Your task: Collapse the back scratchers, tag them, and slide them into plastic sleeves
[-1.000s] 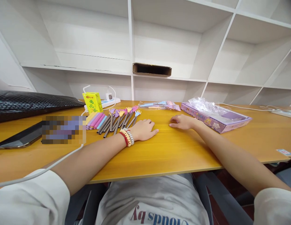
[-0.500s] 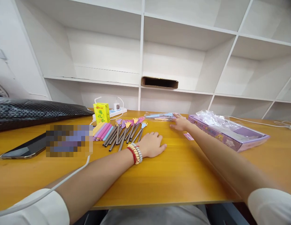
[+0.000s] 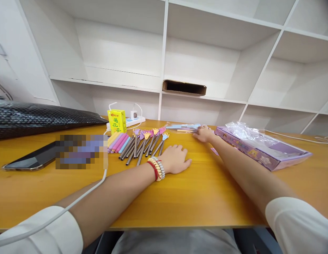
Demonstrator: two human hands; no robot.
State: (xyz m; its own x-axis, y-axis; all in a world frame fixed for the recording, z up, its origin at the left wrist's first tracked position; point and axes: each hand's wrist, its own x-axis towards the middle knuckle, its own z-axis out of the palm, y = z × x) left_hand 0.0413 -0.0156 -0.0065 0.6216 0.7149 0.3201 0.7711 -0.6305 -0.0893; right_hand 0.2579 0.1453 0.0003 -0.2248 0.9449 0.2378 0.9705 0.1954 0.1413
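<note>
My left hand (image 3: 176,159), with bracelets at its wrist, lies flat on the wooden table, fingers apart and nothing in it. Just left of it is a loose pile of metal rods with small coloured hand-shaped ends (image 3: 146,135). Beside the rods lie several pastel foam-like tubes (image 3: 119,141). My right hand (image 3: 204,134) reaches to the back of the table, fingers bent over the right end of a clear plastic packet (image 3: 180,127) with blue and yellow items inside. A small pink card (image 3: 214,151) lies partly under my right forearm.
An open purple box (image 3: 261,150) with crumpled clear plastic stands on the right. At the left are a yellow drink carton (image 3: 116,121), a power strip (image 3: 136,121), a phone (image 3: 31,157) and a black bubble-wrap bag (image 3: 44,118). White shelves (image 3: 164,53) rise behind the table.
The fingers of my right hand have closed in on the end of the plastic packet. My left hand stays flat on the table. The view has shifted slightly.
</note>
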